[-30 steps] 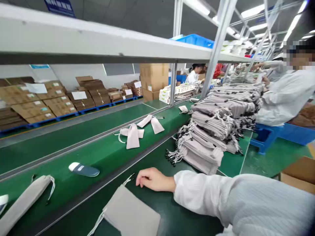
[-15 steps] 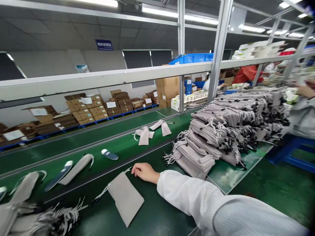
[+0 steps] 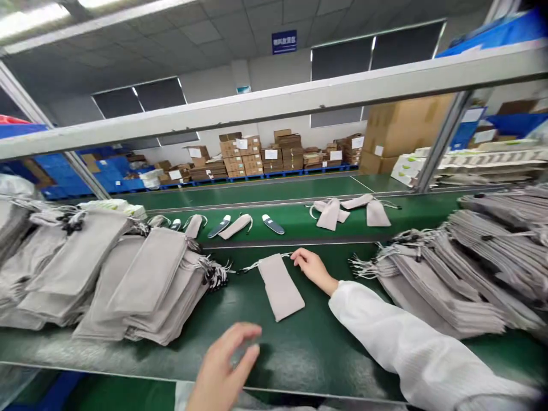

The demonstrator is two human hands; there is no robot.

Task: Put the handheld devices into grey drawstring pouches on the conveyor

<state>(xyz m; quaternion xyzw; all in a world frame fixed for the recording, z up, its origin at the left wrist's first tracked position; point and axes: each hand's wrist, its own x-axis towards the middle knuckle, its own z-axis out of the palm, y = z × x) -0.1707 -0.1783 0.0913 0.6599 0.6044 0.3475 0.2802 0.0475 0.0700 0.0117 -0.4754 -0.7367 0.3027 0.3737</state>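
Grey drawstring pouch (image 3: 280, 287) lay flat on the green workbench (image 3: 308, 354), just beside the loosely open, empty right hand (image 3: 313, 269). Spread, empty left hand (image 3: 225, 365) was nearer, with fingers apart. Stacked pouches (image 3: 149, 279) stood left and right.

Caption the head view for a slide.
Right hand beside a grey drawstring pouch on a green workbench, left hand open, stacked pouches both sides.
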